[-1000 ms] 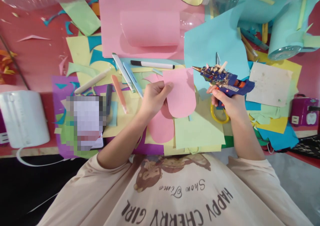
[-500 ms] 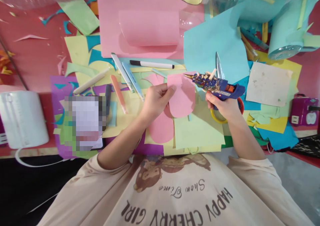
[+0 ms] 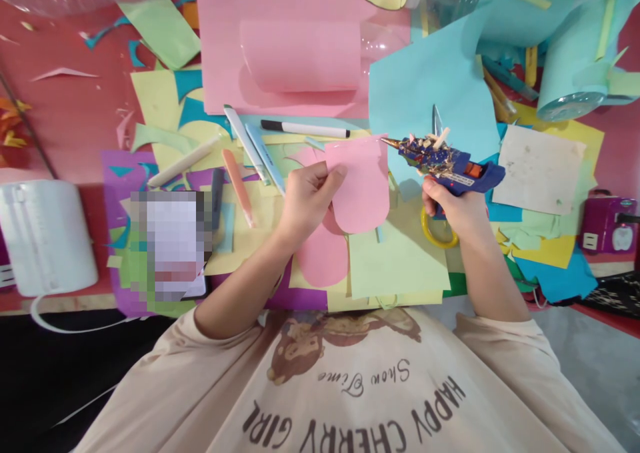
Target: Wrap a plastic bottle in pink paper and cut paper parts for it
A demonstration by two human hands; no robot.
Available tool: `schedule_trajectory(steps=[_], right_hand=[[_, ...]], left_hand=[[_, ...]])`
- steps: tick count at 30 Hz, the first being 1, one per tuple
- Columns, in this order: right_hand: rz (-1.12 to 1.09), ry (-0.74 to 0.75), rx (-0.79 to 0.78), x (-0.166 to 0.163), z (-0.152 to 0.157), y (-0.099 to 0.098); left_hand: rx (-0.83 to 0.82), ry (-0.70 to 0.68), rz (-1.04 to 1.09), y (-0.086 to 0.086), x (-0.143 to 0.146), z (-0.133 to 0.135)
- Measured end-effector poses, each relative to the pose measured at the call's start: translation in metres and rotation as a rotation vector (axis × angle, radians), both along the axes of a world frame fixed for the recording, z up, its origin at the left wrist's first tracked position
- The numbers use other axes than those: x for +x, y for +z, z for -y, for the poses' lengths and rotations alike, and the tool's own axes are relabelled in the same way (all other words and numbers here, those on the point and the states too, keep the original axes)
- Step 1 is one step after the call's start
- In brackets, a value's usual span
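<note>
My left hand (image 3: 313, 199) pinches the left edge of a pink paper piece (image 3: 361, 186) with rounded lower corners, held up over the table. In my right hand (image 3: 453, 206) is a dark blue glue gun (image 3: 450, 163), its body littered with paper scraps and glue strands. The nozzle points left and meets the top right corner of the pink piece. Below lies a second pink paper piece (image 3: 323, 259), partly covered. Scissors with a yellow handle (image 3: 439, 238) lie beneath the glue gun, partly hidden by it and my right hand.
A pink-wrapped cylinder (image 3: 303, 56) lies on pink sheet at the back. Markers, among them a black-capped one (image 3: 305, 129), sit left of centre. A light blue wrapped bottle (image 3: 570, 73) is at right. A white case (image 3: 47, 239) and a blurred phone (image 3: 173, 246) lie left.
The glue gun has moved right along the pink piece's top edge to its corner. My left hand has shifted slightly left and tilted the piece.
</note>
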State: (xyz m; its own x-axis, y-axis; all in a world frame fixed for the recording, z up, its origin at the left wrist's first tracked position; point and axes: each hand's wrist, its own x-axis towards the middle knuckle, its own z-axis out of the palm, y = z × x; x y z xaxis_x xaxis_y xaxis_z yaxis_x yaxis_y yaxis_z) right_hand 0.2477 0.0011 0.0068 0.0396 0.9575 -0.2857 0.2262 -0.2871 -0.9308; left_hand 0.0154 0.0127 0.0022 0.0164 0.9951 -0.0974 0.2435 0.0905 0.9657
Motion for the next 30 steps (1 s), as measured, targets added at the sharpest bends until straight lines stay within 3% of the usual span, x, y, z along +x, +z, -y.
schedule_trajectory(steps=[30], right_hand=[[0.034,0.013,0.023,0.0012,-0.0021,0.0023]], left_hand=[[0.056,0.021,-0.002,-0.0016,0.0007,0.0001]])
